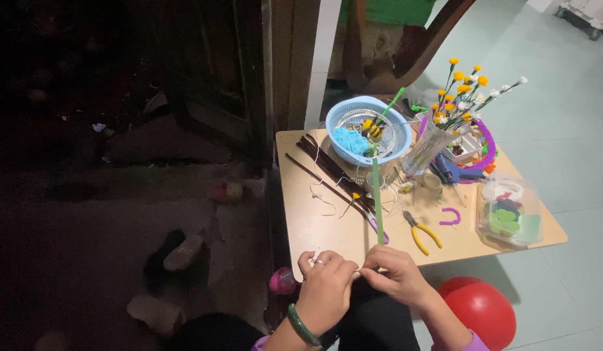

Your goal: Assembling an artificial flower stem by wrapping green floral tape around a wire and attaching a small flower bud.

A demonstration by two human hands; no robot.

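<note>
My left hand [326, 286] and my right hand [393, 273] meet at the near edge of a small tan table [314, 224]. Their fingertips pinch together where a thin pale wire shows between them. A long green stick [377, 201] rises from my right hand's fingers and points away across the table. My left wrist carries a green bangle [302, 325], and a ring sits on one left finger.
On the table are a blue basket [360, 130] with blue yarn, a glass vase of small yellow and white flowers [438, 133], yellow-handled pliers [421, 233], dark brown sticks [327, 169], a clear plastic box [509, 211] and a purple hook piece [452, 216]. A red ball [482, 311] lies on the floor.
</note>
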